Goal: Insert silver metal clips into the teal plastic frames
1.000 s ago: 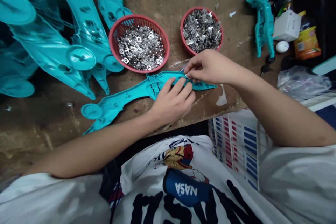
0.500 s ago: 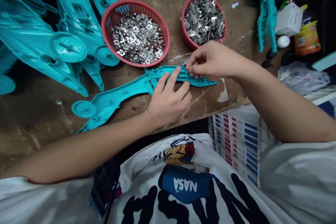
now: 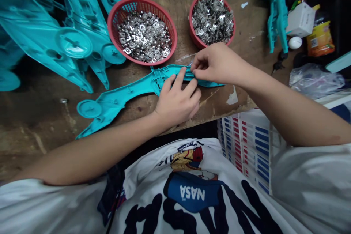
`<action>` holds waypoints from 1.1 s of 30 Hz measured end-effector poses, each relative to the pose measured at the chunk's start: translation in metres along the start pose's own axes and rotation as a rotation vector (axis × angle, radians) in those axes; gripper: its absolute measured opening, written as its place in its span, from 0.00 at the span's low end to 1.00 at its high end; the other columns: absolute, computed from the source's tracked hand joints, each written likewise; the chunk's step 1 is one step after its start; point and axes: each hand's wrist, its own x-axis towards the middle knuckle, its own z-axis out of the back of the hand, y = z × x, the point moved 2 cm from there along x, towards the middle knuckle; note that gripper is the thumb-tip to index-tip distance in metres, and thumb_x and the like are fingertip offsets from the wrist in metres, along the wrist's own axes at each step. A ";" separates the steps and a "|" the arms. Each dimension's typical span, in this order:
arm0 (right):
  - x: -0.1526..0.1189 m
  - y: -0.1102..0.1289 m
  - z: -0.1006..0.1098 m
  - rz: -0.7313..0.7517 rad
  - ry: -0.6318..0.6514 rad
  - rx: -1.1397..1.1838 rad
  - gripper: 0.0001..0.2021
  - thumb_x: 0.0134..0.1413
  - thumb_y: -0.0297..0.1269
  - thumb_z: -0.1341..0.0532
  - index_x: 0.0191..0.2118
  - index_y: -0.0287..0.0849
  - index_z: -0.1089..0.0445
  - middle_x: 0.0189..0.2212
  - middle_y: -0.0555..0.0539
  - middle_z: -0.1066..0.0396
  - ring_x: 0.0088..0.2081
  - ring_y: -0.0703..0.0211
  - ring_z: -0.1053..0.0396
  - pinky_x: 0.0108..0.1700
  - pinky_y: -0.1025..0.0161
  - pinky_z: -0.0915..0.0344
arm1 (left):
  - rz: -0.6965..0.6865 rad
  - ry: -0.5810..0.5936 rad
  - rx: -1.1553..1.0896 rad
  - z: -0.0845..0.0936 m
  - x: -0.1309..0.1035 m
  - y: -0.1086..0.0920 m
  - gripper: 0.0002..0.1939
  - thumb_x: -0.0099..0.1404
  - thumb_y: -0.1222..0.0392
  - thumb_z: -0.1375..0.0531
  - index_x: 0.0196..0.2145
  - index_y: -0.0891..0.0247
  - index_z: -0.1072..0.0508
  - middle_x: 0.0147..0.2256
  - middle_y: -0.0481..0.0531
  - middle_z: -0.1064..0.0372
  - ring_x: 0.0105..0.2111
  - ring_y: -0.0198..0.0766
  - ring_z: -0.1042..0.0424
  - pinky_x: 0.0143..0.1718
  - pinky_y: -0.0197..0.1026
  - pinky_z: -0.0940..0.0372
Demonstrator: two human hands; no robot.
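A long teal plastic part (image 3: 142, 87) with a ribbed inner side and a round disc at its left end lies across the wooden table. My left hand (image 3: 178, 98) rests on its right half, fingers spread and touching the ribs. At the narrow right end, the thumb and fingertips of my right hand (image 3: 215, 64) are pinched together over a slot. Whatever is between those fingertips is hidden. Just beyond the part stand two red baskets: the larger basket (image 3: 115, 45) holds small flat metal pieces (image 3: 145, 38), the smaller basket (image 3: 193, 36) bent metal clips (image 3: 212, 20).
Several large teal plastic shells (image 3: 41, 25) are piled at the left. More teal parts (image 3: 275, 18) lie at the far right, beside a white box (image 3: 301, 20), a yellow-labelled bottle (image 3: 320, 38) and a clear plastic bag (image 3: 312, 78). A white crate (image 3: 246, 142) stands below the table edge.
My right hand's fingers have closed in lower and slightly left on the part's right end. My left hand keeps its place; the view has shifted slightly.
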 end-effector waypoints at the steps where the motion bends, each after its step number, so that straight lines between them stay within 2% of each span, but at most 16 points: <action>1: -0.001 0.002 -0.002 0.016 -0.012 -0.019 0.07 0.67 0.36 0.30 0.45 0.44 0.12 0.42 0.42 0.12 0.46 0.44 0.14 0.51 0.53 0.21 | 0.003 -0.004 -0.011 0.000 0.000 0.000 0.14 0.78 0.57 0.36 0.56 0.59 0.14 0.63 0.65 0.18 0.79 0.77 0.34 0.70 0.72 0.35; 8: -0.003 0.006 -0.006 0.064 -0.060 -0.173 0.08 0.73 0.39 0.30 0.47 0.43 0.13 0.42 0.40 0.12 0.48 0.40 0.15 0.53 0.50 0.21 | 0.014 -0.001 -0.008 0.001 0.002 0.000 0.16 0.77 0.60 0.35 0.57 0.60 0.13 0.63 0.67 0.18 0.77 0.80 0.32 0.67 0.73 0.32; 11: -0.002 0.008 -0.004 0.068 -0.037 -0.246 0.08 0.73 0.35 0.32 0.47 0.41 0.13 0.42 0.40 0.13 0.49 0.42 0.16 0.52 0.52 0.24 | 0.012 -0.004 0.031 0.003 0.002 0.000 0.18 0.79 0.59 0.37 0.61 0.60 0.14 0.63 0.66 0.17 0.76 0.78 0.29 0.65 0.71 0.31; 15: -0.003 0.019 -0.005 0.069 0.010 -0.378 0.12 0.72 0.30 0.36 0.50 0.38 0.14 0.44 0.38 0.13 0.47 0.43 0.16 0.48 0.55 0.28 | 0.035 0.016 0.075 0.006 0.000 -0.005 0.20 0.82 0.58 0.38 0.66 0.58 0.16 0.62 0.64 0.16 0.72 0.70 0.24 0.61 0.66 0.29; 18: -0.007 0.031 -0.010 0.106 0.067 -0.478 0.13 0.74 0.31 0.37 0.52 0.36 0.14 0.47 0.34 0.13 0.49 0.40 0.17 0.46 0.53 0.31 | 0.032 0.015 0.141 0.012 -0.006 -0.009 0.17 0.83 0.59 0.39 0.62 0.59 0.15 0.58 0.62 0.13 0.67 0.65 0.20 0.56 0.62 0.28; 22: -0.010 0.041 -0.020 0.190 0.120 -0.482 0.14 0.76 0.32 0.38 0.53 0.35 0.13 0.46 0.32 0.13 0.48 0.39 0.17 0.44 0.54 0.35 | -0.048 -0.051 0.182 0.033 -0.017 -0.004 0.14 0.84 0.58 0.40 0.47 0.60 0.13 0.51 0.57 0.11 0.61 0.60 0.16 0.47 0.57 0.29; 24: -0.010 0.040 -0.022 0.300 0.130 -0.435 0.13 0.75 0.31 0.35 0.55 0.34 0.14 0.49 0.32 0.13 0.49 0.41 0.18 0.44 0.55 0.37 | -0.008 -0.095 0.204 0.051 -0.014 0.010 0.15 0.84 0.55 0.40 0.43 0.58 0.15 0.48 0.57 0.11 0.55 0.56 0.14 0.45 0.56 0.30; 26: -0.009 0.037 -0.021 0.419 0.148 -0.377 0.13 0.75 0.33 0.31 0.58 0.35 0.15 0.50 0.34 0.13 0.49 0.43 0.18 0.45 0.57 0.38 | 0.128 -0.144 0.260 0.071 -0.001 0.034 0.15 0.84 0.53 0.40 0.45 0.57 0.14 0.48 0.58 0.12 0.52 0.55 0.16 0.48 0.57 0.29; 28: -0.010 0.033 -0.014 0.488 0.151 -0.309 0.14 0.76 0.36 0.30 0.60 0.37 0.15 0.48 0.38 0.13 0.47 0.46 0.19 0.45 0.57 0.38 | 0.297 -0.163 0.308 0.088 0.018 0.064 0.14 0.82 0.55 0.40 0.53 0.57 0.14 0.50 0.61 0.14 0.58 0.60 0.20 0.59 0.62 0.28; 30: -0.012 0.030 -0.005 0.500 0.134 -0.247 0.15 0.78 0.38 0.30 0.61 0.38 0.15 0.46 0.40 0.13 0.44 0.49 0.21 0.45 0.58 0.37 | 0.416 -0.096 0.321 0.096 0.039 0.092 0.21 0.79 0.62 0.41 0.64 0.58 0.17 0.60 0.64 0.18 0.65 0.64 0.26 0.66 0.65 0.30; 33: -0.019 0.025 0.009 0.465 0.133 -0.184 0.16 0.77 0.36 0.30 0.63 0.36 0.15 0.45 0.41 0.13 0.42 0.52 0.21 0.46 0.59 0.34 | 0.492 0.104 0.376 0.098 0.063 0.120 0.24 0.77 0.65 0.45 0.62 0.59 0.15 0.64 0.65 0.19 0.66 0.65 0.26 0.64 0.62 0.28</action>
